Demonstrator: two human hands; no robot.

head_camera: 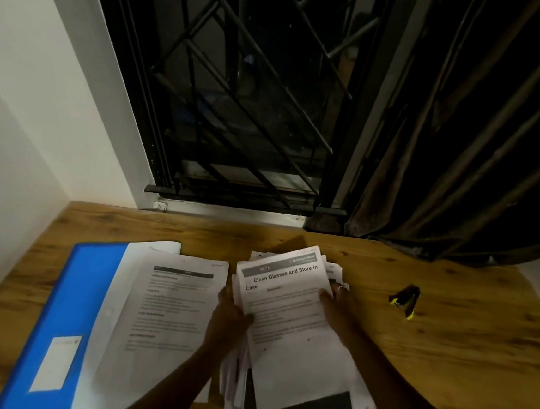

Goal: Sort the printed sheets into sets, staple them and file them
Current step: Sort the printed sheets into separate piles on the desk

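A loose pile of printed sheets (297, 355) lies on the wooden table (445, 353) in front of me; its top page is headed "Clean Glasses and Store in Case". My left hand (230, 312) grips the pile's left edge, thumb on top. My right hand (335, 303), a ring on one finger, holds the right edge with its thumb over the top sheet. To the left an open blue folder (64, 309) holds a printed sheet (169, 310). A black stapler with yellow tips (406, 300) lies to the right of the pile.
The table butts against a white wall on the left and a window with a dark metal grille (247, 86) at the back. A dark curtain (482, 142) hangs down at the back right, its hem touching the tabletop.
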